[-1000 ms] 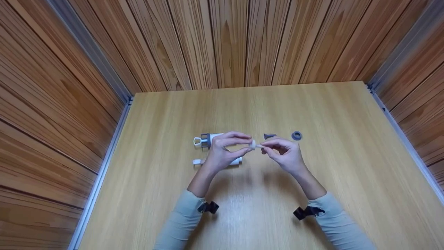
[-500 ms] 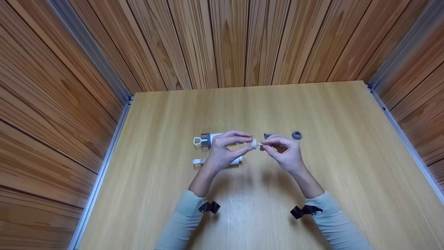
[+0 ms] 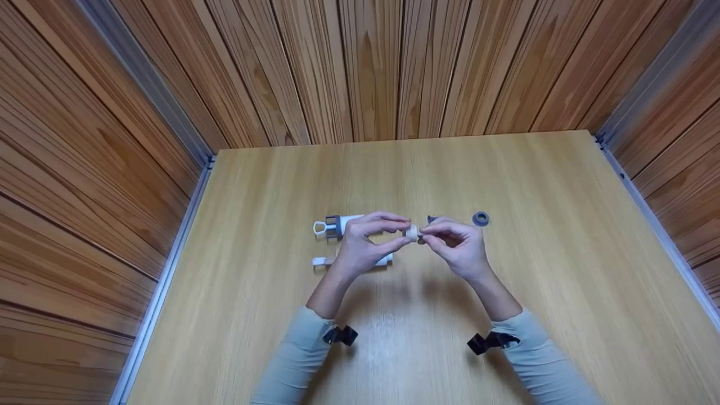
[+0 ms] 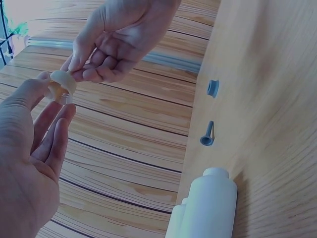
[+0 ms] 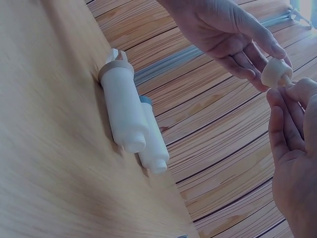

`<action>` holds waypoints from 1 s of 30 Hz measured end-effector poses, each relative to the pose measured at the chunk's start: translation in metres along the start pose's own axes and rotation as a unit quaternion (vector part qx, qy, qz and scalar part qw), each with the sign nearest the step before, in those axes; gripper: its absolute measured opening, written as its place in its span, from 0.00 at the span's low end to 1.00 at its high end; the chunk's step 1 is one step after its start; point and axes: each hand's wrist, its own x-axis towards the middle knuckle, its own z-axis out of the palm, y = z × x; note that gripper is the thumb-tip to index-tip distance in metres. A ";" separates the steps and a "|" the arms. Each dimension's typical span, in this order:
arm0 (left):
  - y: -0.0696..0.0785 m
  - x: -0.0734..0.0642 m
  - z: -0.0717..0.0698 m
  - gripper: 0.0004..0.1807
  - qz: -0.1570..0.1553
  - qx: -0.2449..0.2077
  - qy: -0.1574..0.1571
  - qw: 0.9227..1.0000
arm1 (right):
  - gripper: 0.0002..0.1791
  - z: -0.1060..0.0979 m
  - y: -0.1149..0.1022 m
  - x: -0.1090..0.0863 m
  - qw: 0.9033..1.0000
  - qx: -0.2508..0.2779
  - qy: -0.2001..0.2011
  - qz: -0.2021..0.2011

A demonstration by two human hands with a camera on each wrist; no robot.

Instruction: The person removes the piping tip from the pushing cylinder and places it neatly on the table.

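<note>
Above the table, in the head view, my left hand pinches a small cream cylindrical cap between thumb and fingers. My right hand meets it from the right, fingertips pinching a thin pale stem at the cap's end. How deep that stem reaches into the cap is hidden. Seen from the left wrist, the cap's near side looks hollow, with a clear piece at its lower edge. Behind the left hand lie two white bottle-shaped cylinders, one with a grey collar, the other with a white tab.
A grey ring lies on the wooden table beyond the right hand. Beside it, partly covered by that hand, is a grey flared pin. Wood-plank walls enclose the back and sides.
My right hand has shifted slightly left toward the cap, and less of the stem shows between its fingers and the cap. The left hand stays nearly still.
</note>
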 end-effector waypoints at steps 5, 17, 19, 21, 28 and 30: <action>0.000 0.000 0.000 0.14 0.001 0.001 0.004 1.000 | 0.14 0.003 0.000 0.001 1.000 0.001 0.008 0.005; 0.002 0.001 0.000 0.13 -0.001 -0.002 0.010 1.000 | 0.15 0.003 0.001 0.001 1.000 0.006 0.004 0.005; 0.002 0.001 0.000 0.13 -0.004 -0.002 0.008 1.000 | 0.15 0.003 0.002 0.001 1.000 0.009 0.003 0.003; 0.002 0.001 0.000 0.13 -0.007 -0.001 0.007 1.000 | 0.14 0.002 0.002 0.001 1.000 0.008 0.001 0.004; 0.006 0.002 -0.005 0.14 -0.011 -0.002 0.010 1.000 | 0.17 -0.001 0.003 0.000 1.000 0.022 -0.010 0.010; 0.006 0.002 -0.005 0.14 -0.008 -0.007 0.011 1.000 | 0.19 -0.001 0.003 0.000 1.000 0.027 -0.014 0.008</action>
